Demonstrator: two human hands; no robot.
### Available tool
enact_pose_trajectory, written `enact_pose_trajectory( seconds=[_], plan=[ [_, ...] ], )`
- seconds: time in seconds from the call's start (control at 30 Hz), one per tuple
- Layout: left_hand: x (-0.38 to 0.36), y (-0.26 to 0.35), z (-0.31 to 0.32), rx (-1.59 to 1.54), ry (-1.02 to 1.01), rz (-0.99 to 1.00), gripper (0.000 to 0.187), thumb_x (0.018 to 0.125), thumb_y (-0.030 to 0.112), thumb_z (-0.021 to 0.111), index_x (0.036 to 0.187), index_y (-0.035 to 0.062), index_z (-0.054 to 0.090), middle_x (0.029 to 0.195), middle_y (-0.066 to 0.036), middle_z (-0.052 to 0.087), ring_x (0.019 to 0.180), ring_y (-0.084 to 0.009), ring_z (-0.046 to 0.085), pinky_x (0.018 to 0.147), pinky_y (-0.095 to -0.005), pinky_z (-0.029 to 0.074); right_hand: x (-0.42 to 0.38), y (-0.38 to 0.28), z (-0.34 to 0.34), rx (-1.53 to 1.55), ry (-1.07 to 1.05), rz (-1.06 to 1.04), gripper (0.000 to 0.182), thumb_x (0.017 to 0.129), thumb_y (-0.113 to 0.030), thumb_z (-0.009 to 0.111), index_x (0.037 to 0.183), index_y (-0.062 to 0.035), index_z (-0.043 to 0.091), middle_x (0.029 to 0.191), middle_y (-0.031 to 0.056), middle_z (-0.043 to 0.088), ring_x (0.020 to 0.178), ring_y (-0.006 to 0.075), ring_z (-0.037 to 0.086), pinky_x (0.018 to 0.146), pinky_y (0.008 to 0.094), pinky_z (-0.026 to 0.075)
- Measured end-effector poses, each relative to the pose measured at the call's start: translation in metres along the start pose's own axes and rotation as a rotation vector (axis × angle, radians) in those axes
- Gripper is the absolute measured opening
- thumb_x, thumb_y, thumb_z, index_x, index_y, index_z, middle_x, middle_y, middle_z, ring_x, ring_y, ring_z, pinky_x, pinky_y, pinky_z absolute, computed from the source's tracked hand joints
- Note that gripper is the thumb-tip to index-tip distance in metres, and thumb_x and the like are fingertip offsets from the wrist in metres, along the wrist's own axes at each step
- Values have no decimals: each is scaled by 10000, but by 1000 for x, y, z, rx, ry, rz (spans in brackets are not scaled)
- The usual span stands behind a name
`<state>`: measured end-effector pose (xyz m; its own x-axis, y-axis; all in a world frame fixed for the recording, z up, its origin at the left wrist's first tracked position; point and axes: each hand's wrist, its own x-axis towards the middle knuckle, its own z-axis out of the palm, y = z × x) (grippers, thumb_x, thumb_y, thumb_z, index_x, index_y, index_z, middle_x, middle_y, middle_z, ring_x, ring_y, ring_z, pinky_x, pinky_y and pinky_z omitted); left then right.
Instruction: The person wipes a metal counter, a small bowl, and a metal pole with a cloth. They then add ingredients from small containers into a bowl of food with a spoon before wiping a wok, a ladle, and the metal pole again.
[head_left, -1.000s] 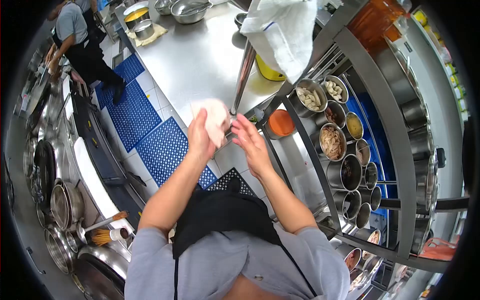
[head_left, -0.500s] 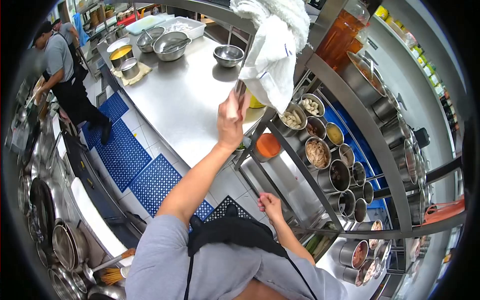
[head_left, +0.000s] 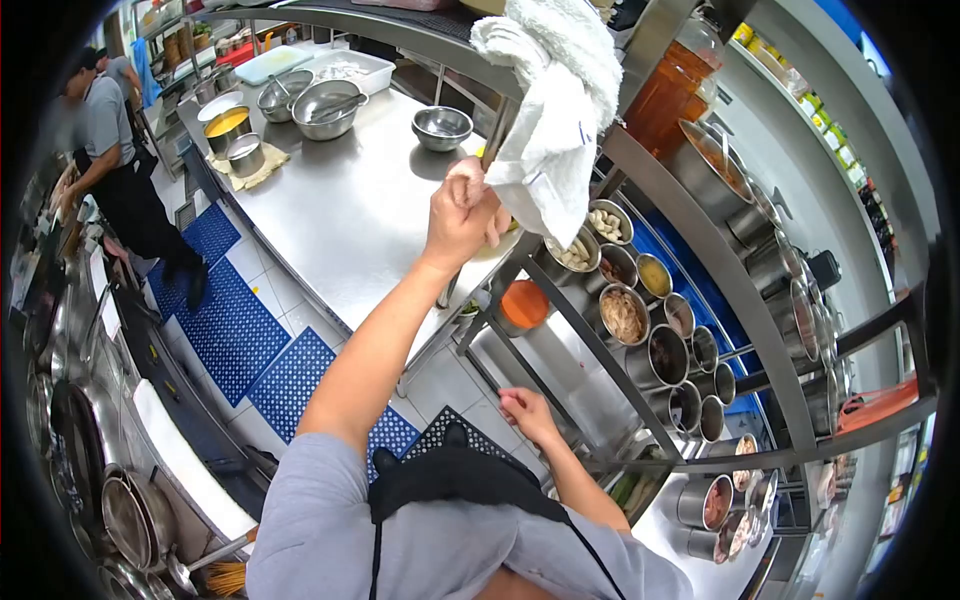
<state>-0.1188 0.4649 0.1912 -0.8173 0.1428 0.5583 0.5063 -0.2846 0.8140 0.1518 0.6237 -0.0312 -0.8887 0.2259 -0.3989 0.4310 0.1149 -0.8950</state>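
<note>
Left hand (head_left: 462,212) up, fingers clamped on the white towel (head_left: 550,130) draped over the shelf — a hard tug could drop it onto the open ingredient tins (head_left: 625,315); right hand (head_left: 527,410) hangs loose, fingers apart.

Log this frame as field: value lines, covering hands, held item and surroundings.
left hand: raised, gripping the lower edge of the white cloth
right hand: low by the waist, holds nothing
white cloth: draped over the metal rack
rack contents: steel ingredient pots
counter: steel, bears bowls
other person: at far left

White towel (head_left: 548,140), blue floor mats (head_left: 232,325)
</note>
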Motion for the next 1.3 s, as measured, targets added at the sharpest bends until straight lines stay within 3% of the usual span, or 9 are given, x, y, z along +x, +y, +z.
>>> enact_pose_trajectory(
  seconds=[0.13,0.27,0.4,0.53,0.73,0.87,1.07,1.17,1.3],
  plan=[
    [-23,-42,-7,176,71,88,195,892,173,673,856,3,586,729,-121,654,685,-261,648,680,-350,508,7,-100,12,-267,100,-477,276,926,-209,651,1106,-2,679,845,94,699,776,159,661,684,301,521],
    [-66,-80,-25,224,-7,-30,227,903,220,678,850,21,583,707,-109,650,665,-247,640,643,-340,494,-23,-279,7,-457,636,-1304,186,832,-39,707,1013,-1,687,896,144,652,702,237,617,581,322,491],
    [-68,-67,-24,162,-45,-144,200,920,225,655,881,42,584,699,-92,643,644,-233,624,626,-335,482,-29,-391,11,-585,881,-1699,497,797,-67,737,1275,-75,599,1248,236,535,1023,358,582,790,419,524],
    [-66,-61,-29,209,-105,-191,222,959,258,606,897,45,582,692,-63,636,666,-198,618,646,-334,478,-8,-433,-2,-881,813,-1622,465,753,-17,709,1182,-192,670,1199,196,616,1145,369,592,914,412,512],
    [-48,-63,-22,56,-44,-118,400,1027,378,498,1129,0,575,977,-94,666,939,-162,617,852,-305,470,49,-468,-56,-1151,1129,-1708,314,719,19,665,996,-126,688,1161,90,646,992,310,604,834,405,525],
    [12,-1,-1,-58,-4,119,453,1044,373,466,1238,-32,532,1115,-117,629,1073,-157,567,960,-292,420,57,-427,-37,-967,1058,-1642,540,748,-24,662,1273,-134,597,1404,188,469,1193,380,506,927,466,472],
    [62,42,20,-74,188,371,443,1055,365,445,1232,-36,511,857,-35,606,694,-72,539,632,-225,450,38,-233,-11,-615,653,-1353,489,789,-13,672,1270,-58,592,1247,228,556,1126,395,550,962,451,455],
    [27,11,20,-59,181,141,460,1021,380,522,1164,-57,534,870,-66,630,772,-138,588,721,-273,481,46,-95,11,-242,328,-753,343,872,-167,678,1184,-36,629,1023,151,634,843,241,634,743,354,508],
    [-15,-23,17,195,227,240,476,976,412,604,1119,-37,538,850,-83,643,785,-182,622,736,-309,498,25,27,25,-369,217,-358,246,860,-184,675,1051,-30,696,931,155,700,762,255,677,718,366,536]
  ],
)
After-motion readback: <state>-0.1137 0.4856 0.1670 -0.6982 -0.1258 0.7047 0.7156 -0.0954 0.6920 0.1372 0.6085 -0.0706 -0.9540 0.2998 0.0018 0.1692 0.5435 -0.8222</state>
